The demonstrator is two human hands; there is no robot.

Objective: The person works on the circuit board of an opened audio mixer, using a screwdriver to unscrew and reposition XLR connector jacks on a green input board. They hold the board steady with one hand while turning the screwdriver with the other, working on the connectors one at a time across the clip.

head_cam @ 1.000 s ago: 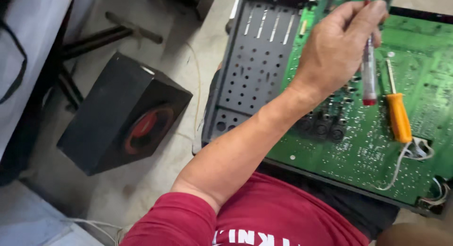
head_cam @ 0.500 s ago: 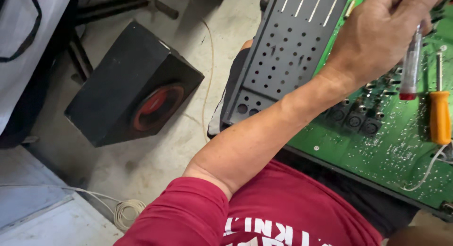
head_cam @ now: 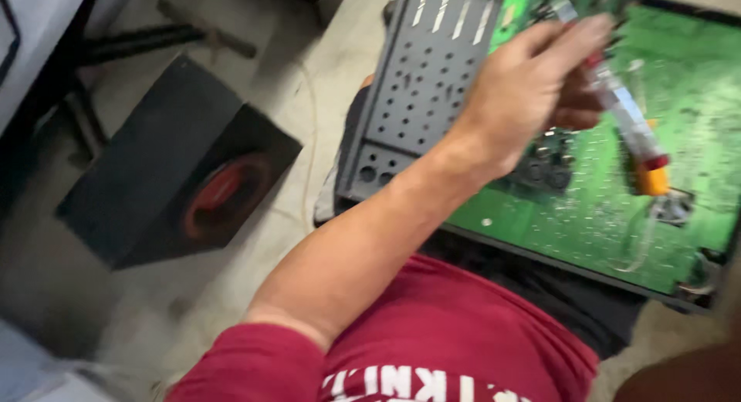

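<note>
The left hand (head_cam: pixel 532 93) gripped a clear-handled screwdriver (head_cam: pixel 621 113) in closed fingers, its long axis slanting down-right over the green board (head_cam: pixel 587 217). Right hand out of view.

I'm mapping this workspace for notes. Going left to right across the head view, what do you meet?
Black speaker box with red cone → grey perforated metal panel → left hand → clear-handled tool it holds → green circuit board.

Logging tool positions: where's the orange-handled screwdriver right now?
Head view, right side: the orange-handled screwdriver lies on the green circuit board, just under the clear-handled tool in the left hand.
</note>
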